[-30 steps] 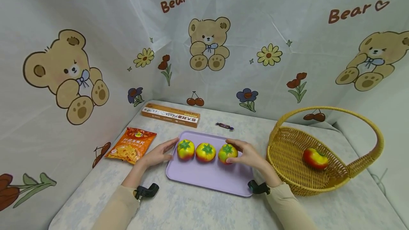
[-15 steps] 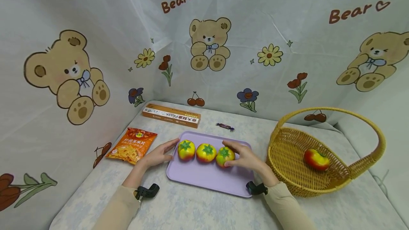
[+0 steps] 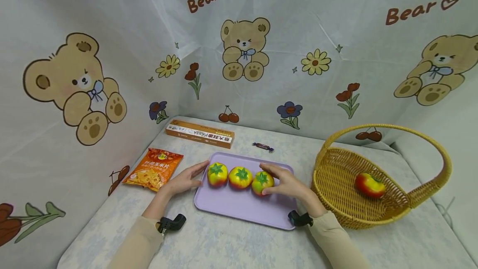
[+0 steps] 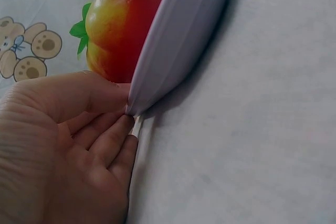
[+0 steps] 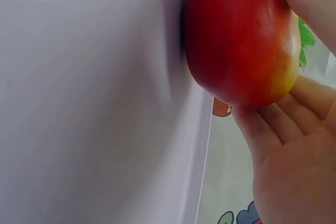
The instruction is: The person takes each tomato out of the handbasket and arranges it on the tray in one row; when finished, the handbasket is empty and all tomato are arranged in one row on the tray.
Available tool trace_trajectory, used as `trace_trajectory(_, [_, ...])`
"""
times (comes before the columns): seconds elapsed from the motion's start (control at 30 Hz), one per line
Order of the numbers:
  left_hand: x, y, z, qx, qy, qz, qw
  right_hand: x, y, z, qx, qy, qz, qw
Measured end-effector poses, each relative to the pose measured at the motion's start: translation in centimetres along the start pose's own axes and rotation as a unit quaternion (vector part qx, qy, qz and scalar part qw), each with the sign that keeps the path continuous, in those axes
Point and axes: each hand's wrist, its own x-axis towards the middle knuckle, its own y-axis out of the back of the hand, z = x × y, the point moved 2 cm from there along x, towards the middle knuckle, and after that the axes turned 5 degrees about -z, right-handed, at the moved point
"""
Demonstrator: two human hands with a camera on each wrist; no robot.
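Note:
Three red-and-yellow tomatoes with green leafy tops stand in a row on a lilac tray (image 3: 242, 209). My right hand (image 3: 285, 184) holds the right tomato (image 3: 262, 183) between thumb and fingers. In the right wrist view its red underside (image 5: 236, 40) shows, low against the tray surface. My left hand (image 3: 185, 179) pinches the tray's left rim, thumb and fingertips meeting at the edge in the left wrist view. Nearest to it is the left tomato (image 3: 217, 174), and the middle tomato (image 3: 240, 178) sits close beside the held one.
A wicker basket (image 3: 337, 177) with a tall handle stands at the right, a red-and-yellow fruit (image 3: 370, 185) inside. An orange snack bag (image 3: 154, 169) lies at the left. Behind the tray are a pasta box (image 3: 199, 133) and a wrapped candy (image 3: 263, 147).
My right hand has shifted slightly left with the right tomato, bringing it closer to the middle one. Over the last half second it has barely moved. The left hand stays at the tray rim.

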Motion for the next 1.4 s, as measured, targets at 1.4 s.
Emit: trace_trajectory(1.4, [-7.5,0.7,-2.7,-0.025,0.034,0.069,0.9968,-6.0,8.6,-6.7,0.099,0.062,0.104,0.9877])
